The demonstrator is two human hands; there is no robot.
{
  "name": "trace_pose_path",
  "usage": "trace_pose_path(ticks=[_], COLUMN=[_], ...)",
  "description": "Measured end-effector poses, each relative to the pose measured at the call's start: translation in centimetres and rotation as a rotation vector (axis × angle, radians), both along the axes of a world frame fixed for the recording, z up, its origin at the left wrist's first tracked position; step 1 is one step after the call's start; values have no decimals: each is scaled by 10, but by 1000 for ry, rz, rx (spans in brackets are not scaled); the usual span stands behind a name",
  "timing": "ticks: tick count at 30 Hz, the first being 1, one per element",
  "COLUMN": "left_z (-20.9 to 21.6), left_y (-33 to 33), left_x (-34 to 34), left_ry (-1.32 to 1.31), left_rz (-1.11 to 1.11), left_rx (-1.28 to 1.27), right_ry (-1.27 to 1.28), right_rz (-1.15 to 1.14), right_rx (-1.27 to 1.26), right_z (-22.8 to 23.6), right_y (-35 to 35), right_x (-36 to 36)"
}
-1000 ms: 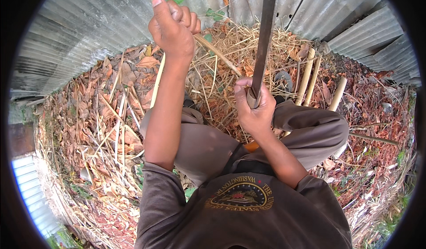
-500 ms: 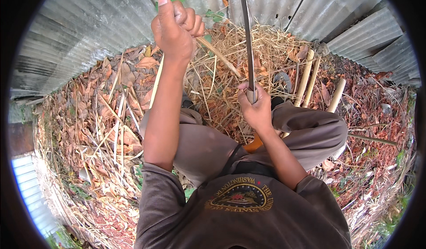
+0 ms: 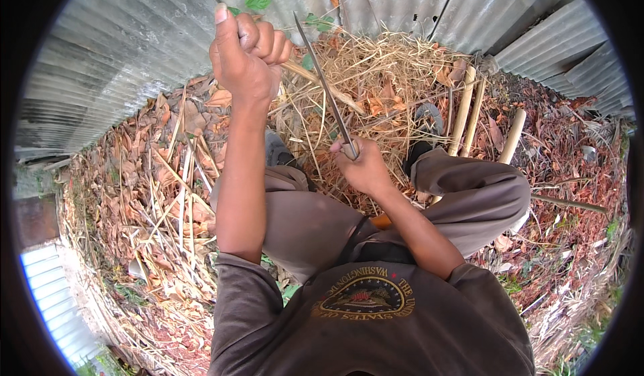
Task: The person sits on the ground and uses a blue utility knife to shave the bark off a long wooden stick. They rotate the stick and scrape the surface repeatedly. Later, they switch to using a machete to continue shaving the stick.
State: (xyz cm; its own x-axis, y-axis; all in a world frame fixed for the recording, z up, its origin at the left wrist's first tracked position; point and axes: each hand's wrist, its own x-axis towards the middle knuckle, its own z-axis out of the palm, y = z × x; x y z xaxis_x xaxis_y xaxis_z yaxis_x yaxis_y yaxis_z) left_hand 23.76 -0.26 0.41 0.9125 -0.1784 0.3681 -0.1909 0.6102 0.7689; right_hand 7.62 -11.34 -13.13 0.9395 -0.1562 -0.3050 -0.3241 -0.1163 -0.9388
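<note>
My left hand (image 3: 248, 57), raised at the upper left, is closed in a fist with its thumb up. A pale wooden stick (image 3: 325, 89) comes out of this fist and slants down to the right. My right hand (image 3: 362, 165) is wrapped round the handle of a long-bladed machete (image 3: 327, 94). The dark blade tilts up and to the left, crossing in line with the stick; whether they touch I cannot tell. Dry straw (image 3: 382, 61) and shavings lie beneath both hands.
Several pale poles (image 3: 463, 111) lean or lie at the right beside my bent knee. A corrugated metal fence (image 3: 389, 0) curves along the far side. Brown dry leaves (image 3: 191, 118) cover the ground at left; a thin stick (image 3: 570, 203) lies at far right.
My right hand has shifted left, and the machete has swung from nearly upright to tilting left toward the stick. My left hand has moved slightly left and down with the stick.
</note>
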Motion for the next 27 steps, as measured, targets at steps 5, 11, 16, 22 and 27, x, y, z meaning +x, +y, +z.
trace_pose_path(ticks=[5,11,16,22,27], left_z=[4,-1,-4,-6,-5], left_y=[0,0,12,23,30], left_x=[-10,-21,-7,5,4], left_ry=[15,28,47,83,127], left_rz=[46,-17,23,123,213], left_rx=[22,34,2,-30,-44], right_ry=[-190,158,-227,276,-244], right_rz=[-147,-138,-4,-86,14], right_rx=[-38,-17,91,41,-48], right_z=[-57,-73,3,-111,-12], right_y=[18,-5,25,-11,43], right_x=[13,19,29,38,53])
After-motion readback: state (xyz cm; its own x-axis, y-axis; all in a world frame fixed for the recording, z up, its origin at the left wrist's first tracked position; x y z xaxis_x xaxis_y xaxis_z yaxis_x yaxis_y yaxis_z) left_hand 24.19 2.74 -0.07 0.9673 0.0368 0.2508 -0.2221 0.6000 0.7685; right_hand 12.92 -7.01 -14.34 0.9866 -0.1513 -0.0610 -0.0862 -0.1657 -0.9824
